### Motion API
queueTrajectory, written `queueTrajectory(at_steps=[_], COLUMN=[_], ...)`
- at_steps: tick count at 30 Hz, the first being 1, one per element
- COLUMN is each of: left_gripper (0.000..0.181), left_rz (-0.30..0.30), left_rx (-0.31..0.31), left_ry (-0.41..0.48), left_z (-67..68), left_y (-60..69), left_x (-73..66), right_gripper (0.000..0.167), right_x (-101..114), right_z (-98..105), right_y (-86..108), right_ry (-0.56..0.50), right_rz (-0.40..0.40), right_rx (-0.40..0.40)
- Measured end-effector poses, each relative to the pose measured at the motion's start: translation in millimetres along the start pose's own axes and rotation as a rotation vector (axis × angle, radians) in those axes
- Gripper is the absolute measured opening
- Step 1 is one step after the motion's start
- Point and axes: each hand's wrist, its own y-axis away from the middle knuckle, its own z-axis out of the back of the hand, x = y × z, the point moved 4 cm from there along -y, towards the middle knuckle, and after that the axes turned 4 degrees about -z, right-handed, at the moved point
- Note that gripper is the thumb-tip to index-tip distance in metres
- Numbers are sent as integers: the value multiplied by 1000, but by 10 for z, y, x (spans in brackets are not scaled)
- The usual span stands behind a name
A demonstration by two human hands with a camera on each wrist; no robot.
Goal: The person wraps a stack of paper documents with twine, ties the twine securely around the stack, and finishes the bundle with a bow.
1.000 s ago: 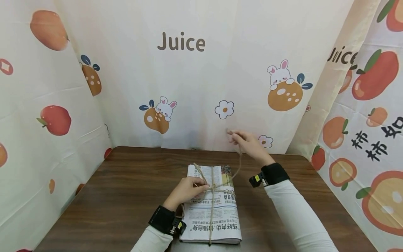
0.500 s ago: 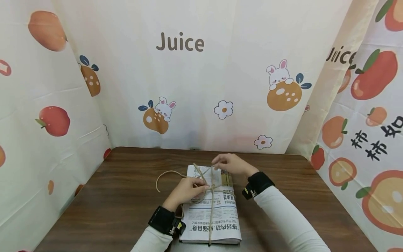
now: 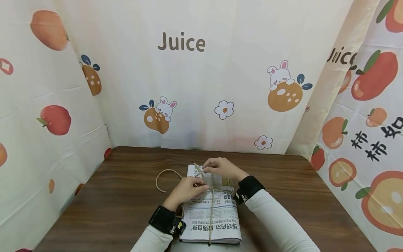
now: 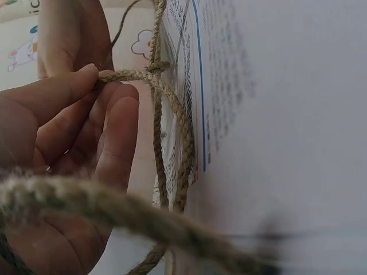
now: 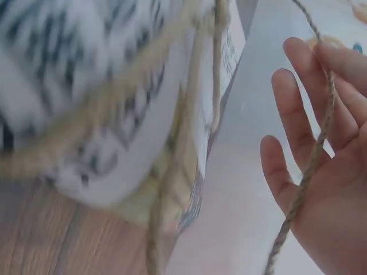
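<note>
A stack of folded newspapers (image 3: 225,218) lies on the table, with twine (image 3: 211,218) running lengthwise and crosswise over it. My left hand (image 3: 184,191) rests over the stack's left side near where the strands cross. In the left wrist view, its thumb and forefinger pinch a piece of twine (image 4: 123,75) by the crossing. Above the stack's far end is my right hand (image 3: 223,167). The right wrist view shows a strand of twine (image 5: 312,163) passing across that palm, pinched between thumb and forefinger. The crossing itself is partly hidden by my fingers in the head view.
A loose curl of twine (image 3: 163,172) lies on the brown wooden table (image 3: 126,196), left of the stack. Printed curtains (image 3: 189,77) stand behind the table and on both sides.
My right hand has come down and leftward from in front of the curtain to above the newspapers. The twine's loose end now curls out on the left. My left hand stays put.
</note>
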Motion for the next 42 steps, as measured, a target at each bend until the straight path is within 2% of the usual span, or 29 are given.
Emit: queueTrajectory(at_steps=[3, 8, 10, 12, 14, 17, 20, 24, 27, 31, 38, 42], left_gripper=[24, 25, 24, 24, 25, 24, 24, 23, 23, 23, 24, 24], left_rz=[0, 31, 38, 40, 43, 40, 32, 29, 29, 25, 15, 32], left_rx=[-1, -12, -11, -8, -6, -3, -5, -7, -3, -4, -11, -23], left_ry=[-1, 7, 7, 8, 11, 19, 23, 27, 32, 29, 21, 21], left_z=[6, 11, 12, 11, 10, 1, -7, -14, -20, -19, -3, 0], left_y=[-2, 7, 9, 9, 8, 6, 2, 4, 11, 19, 21, 15], left_x=[-2, 3, 1, 0, -2, 2, 2, -2, -4, -3, -10, -14], right_gripper=[27, 31, 31, 32, 34, 38, 38, 33, 32, 32, 20, 17], right_x=[48, 8, -64, -170, -298, -502, -663, -770, -787, -758, -567, -455], right_z=[-8, 225, 354, 466, 551, 618, 612, 542, 485, 429, 340, 247], right_y=[12, 105, 178, 272, 382, 564, 727, 840, 846, 787, 589, 482], right_ry=[-22, -28, -8, 39, 93, 171, 151, 62, 24, 23, 32, 53], right_rz=[11, 26, -1, -48, -119, -217, -294, -300, -266, -239, -242, -228], right_rx=[-41, -225, -277, -290, -275, -200, -105, -60, -81, -131, -274, -287])
